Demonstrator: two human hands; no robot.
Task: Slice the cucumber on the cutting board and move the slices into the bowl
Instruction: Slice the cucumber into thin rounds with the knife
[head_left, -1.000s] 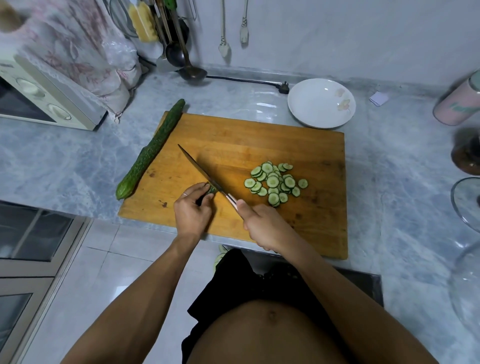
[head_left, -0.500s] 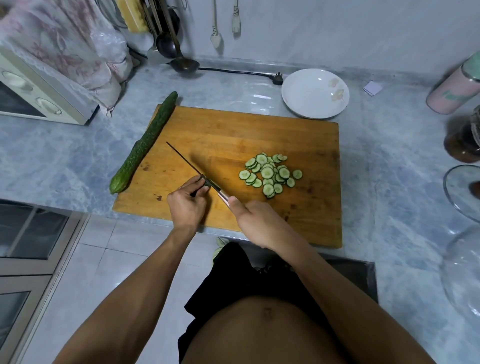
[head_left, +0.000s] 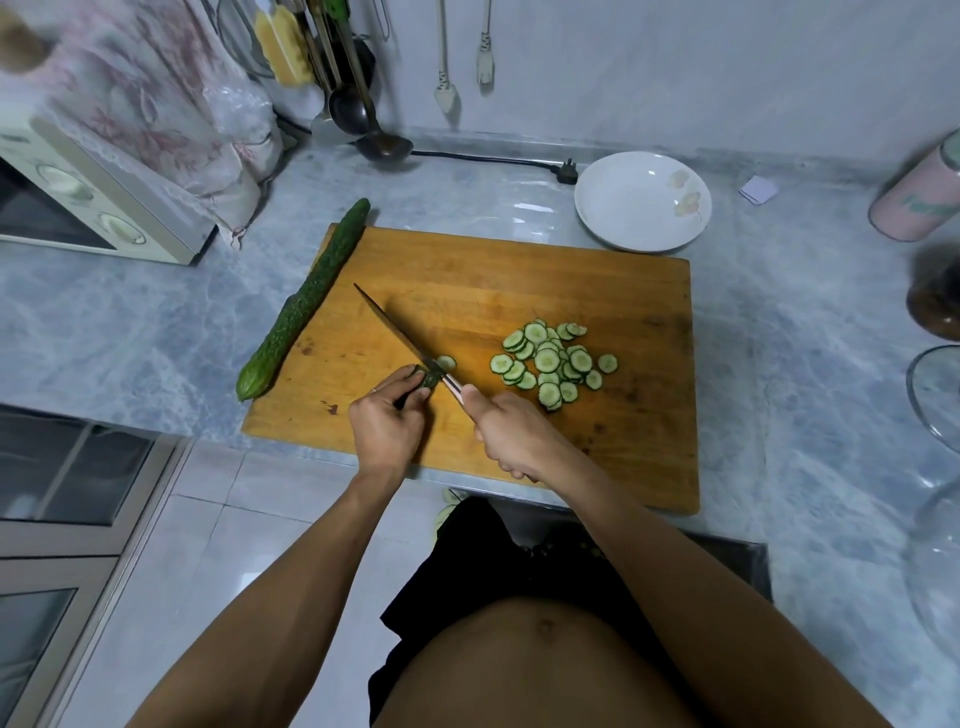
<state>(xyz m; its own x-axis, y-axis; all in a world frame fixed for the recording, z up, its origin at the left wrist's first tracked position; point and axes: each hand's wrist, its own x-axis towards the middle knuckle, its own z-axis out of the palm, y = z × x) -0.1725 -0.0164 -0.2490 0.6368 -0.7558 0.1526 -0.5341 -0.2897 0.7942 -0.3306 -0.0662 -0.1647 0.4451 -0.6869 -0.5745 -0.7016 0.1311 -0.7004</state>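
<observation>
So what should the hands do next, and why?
Probably one more careful cut, or stop. The left hand pinches only a tiny cucumber stub right against the knife held by the right hand. Then the slices likely go into the empty bowl.

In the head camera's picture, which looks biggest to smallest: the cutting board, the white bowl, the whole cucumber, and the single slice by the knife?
1. cutting board
2. white bowl
3. whole cucumber, longer than the bowl but much thinner, so these two are close
4. single slice
</observation>
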